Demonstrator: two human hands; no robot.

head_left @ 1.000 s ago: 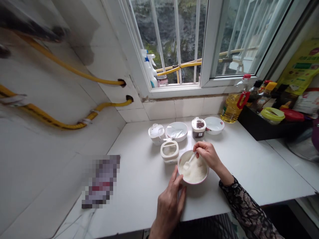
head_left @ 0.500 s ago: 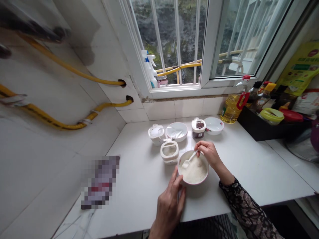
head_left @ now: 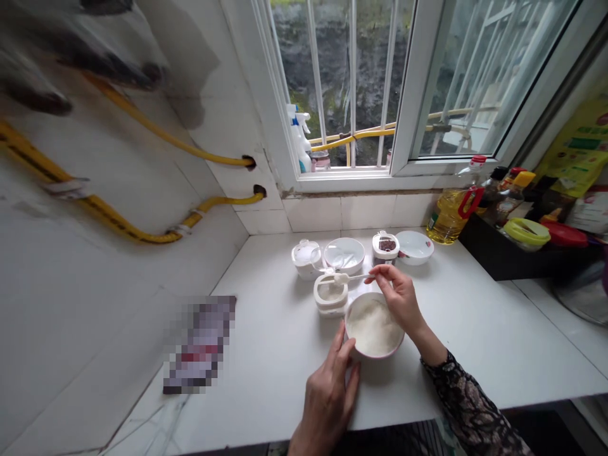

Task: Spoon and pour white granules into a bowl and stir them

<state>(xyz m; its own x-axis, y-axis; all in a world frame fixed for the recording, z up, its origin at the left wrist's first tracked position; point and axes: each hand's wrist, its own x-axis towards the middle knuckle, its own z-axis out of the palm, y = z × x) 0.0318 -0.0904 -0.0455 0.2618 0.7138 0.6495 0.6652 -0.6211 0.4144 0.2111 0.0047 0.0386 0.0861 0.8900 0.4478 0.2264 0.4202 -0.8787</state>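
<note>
A white spoon [head_left: 355,277] is pinched in my right hand [head_left: 399,300], its bowl carrying pale powder over the open white-rimmed container [head_left: 331,296]. Below it sits a bowl [head_left: 374,326] of off-white powder. My left hand [head_left: 330,386] steadies that bowl's left rim, thumb and fingers against its side. Behind stand a lidded white container [head_left: 306,258], a white bowl [head_left: 344,255] with something clear or white inside, a container of dark red contents [head_left: 385,248] and a white bowl with a red pattern [head_left: 415,247].
An oil bottle [head_left: 449,212] stands at the back right, beside a black rack [head_left: 491,253] of condiment bottles and lidded tubs. A blurred-out dark object [head_left: 202,345] lies on the left of the white counter [head_left: 266,354]. Yellow pipes run along the left wall.
My right hand has lifted the spoon out of the powder bowl and brought it over the open container. My left hand stays at the bowl. The view has shifted slightly.
</note>
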